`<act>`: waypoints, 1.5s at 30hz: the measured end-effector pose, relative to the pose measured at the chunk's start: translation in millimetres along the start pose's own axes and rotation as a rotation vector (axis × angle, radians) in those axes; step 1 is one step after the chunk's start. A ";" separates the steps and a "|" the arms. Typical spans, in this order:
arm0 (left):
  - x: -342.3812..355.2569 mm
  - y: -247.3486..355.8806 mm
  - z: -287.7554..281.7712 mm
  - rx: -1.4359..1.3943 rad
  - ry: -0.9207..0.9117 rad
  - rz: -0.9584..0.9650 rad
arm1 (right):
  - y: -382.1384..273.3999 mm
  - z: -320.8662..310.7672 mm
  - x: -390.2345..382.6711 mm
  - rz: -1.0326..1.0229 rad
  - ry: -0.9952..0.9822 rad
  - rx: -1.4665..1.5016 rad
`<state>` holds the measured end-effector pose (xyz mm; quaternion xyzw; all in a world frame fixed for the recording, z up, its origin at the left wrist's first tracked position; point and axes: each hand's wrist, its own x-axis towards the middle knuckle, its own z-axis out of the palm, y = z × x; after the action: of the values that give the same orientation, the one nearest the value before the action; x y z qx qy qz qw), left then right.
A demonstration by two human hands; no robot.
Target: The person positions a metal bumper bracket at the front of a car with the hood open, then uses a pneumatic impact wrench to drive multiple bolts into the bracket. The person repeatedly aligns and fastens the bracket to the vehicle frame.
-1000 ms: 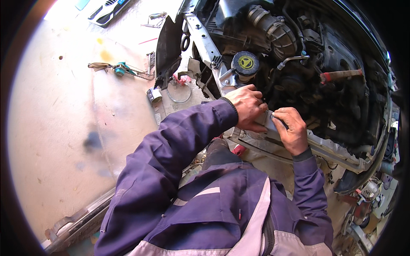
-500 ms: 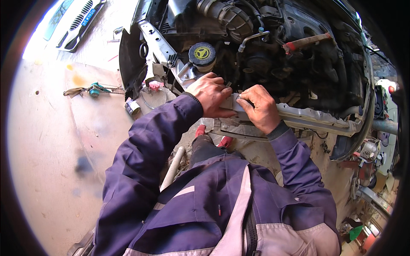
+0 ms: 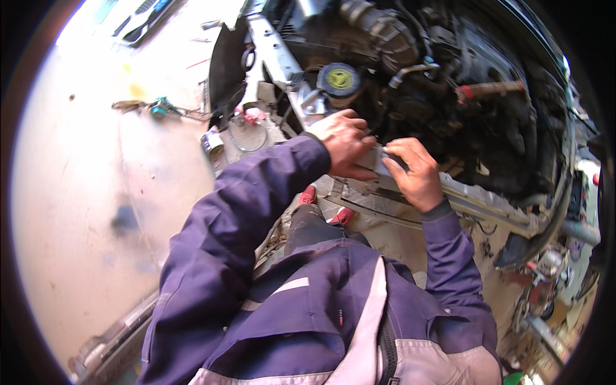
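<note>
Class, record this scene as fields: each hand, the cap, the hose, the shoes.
Left hand: at the metal rail
Right hand: thumb and forefinger at the rail; anything between them too blurred to tell
Cap: dark, yellow-marked, beyond the left hand
Hose: ribbed, in the engine bay
Shoes: red, on the near side of the rail
</note>
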<state>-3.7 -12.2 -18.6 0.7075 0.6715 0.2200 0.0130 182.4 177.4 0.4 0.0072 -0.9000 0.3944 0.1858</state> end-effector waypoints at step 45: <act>-604.4 -10.3 43.7 -0.108 -0.092 -1.490 | -87.3 76.9 101.4 0.192 0.297 0.216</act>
<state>0.2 -576.8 -238.9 0.0719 0.9600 0.1559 0.2213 76.6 76.0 48.9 -0.1170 -0.8118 0.5011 0.2761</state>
